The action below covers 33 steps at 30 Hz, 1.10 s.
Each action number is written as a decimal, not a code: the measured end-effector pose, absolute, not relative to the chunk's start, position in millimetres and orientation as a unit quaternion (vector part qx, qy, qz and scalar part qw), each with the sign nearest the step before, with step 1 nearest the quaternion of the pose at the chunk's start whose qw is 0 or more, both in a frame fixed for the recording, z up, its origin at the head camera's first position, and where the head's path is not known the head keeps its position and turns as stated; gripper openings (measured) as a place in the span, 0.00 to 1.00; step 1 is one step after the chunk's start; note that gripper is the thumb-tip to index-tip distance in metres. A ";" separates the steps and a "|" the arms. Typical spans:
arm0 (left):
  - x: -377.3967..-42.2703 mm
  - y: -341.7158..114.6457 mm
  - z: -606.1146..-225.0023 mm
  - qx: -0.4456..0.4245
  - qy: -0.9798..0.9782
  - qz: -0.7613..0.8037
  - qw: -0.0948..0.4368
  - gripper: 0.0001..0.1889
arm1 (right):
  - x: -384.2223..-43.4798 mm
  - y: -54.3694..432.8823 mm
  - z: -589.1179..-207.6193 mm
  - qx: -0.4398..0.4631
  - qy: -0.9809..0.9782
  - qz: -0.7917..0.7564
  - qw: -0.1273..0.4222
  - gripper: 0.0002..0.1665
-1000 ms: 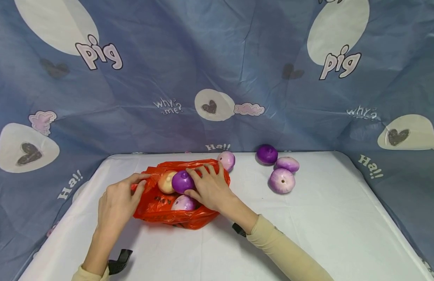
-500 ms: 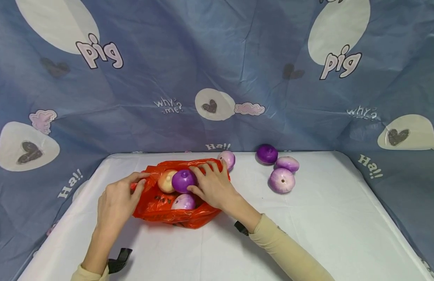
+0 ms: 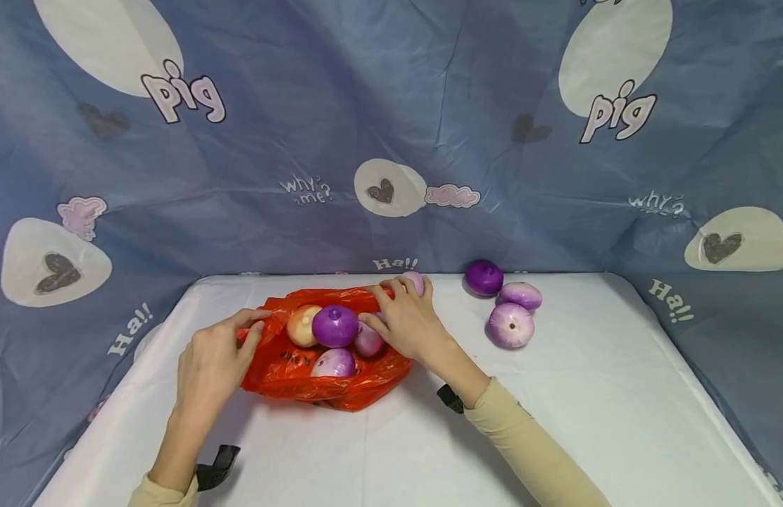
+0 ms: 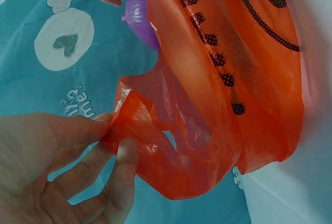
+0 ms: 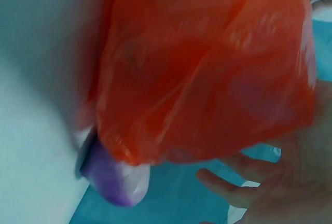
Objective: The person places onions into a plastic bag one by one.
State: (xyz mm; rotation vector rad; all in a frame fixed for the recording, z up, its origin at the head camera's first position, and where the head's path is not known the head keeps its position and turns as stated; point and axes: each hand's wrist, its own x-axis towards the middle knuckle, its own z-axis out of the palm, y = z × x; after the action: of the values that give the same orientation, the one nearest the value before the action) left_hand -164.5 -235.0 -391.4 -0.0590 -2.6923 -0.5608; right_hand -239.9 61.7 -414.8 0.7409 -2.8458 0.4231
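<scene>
A red plastic bag [image 3: 284, 380] stands with its mouth upward on the white table. Inside it show a yellow onion [image 3: 302, 327], a dark purple onion [image 3: 336, 327] on top, and two pale purple onions, one in front [image 3: 334, 364] and one at the right [image 3: 368, 341]. My left hand [image 3: 209, 366] pinches the bag's left rim between thumb and fingers, as the left wrist view confirms. Over the right rim reaches my right hand [image 3: 410, 320], fingers loosely extended and gripping nothing. Just beyond its fingertips sits another pale purple onion [image 3: 415, 280], partly hidden.
Right of the bag lie a dark purple onion [image 3: 483, 278] and two pale purple onions, one flat [image 3: 521, 296] and one showing its root end [image 3: 510, 325]. A blue printed cloth [image 3: 524, 141] hangs behind the white table [image 3: 594, 380].
My right hand has let go of the dark purple onion and moved right and away, toward the onion behind the bag. That uncovers another onion inside. My left hand stays at the rim.
</scene>
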 end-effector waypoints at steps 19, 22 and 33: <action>-162.8 -237.8 -391.9 -0.019 -0.958 -0.202 0.201 0.11 | -268.8 103.5 -431.2 0.176 -0.967 0.168 0.079 0.23; -163.4 -237.6 -392.0 -0.020 -0.958 -0.201 0.203 0.11 | -274.3 107.6 -435.0 0.171 -0.969 0.162 0.071 0.29; -163.1 -236.9 -393.3 -0.021 -0.958 -0.205 0.198 0.12 | -284.3 116.6 -450.1 0.184 -0.966 0.168 0.069 0.42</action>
State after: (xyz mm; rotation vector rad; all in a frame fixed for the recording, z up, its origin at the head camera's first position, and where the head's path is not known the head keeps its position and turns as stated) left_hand -163.1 -236.9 -393.3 -0.0575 -2.6821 -0.5727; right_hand -284.3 116.6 -450.1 0.5552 -2.9075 0.5049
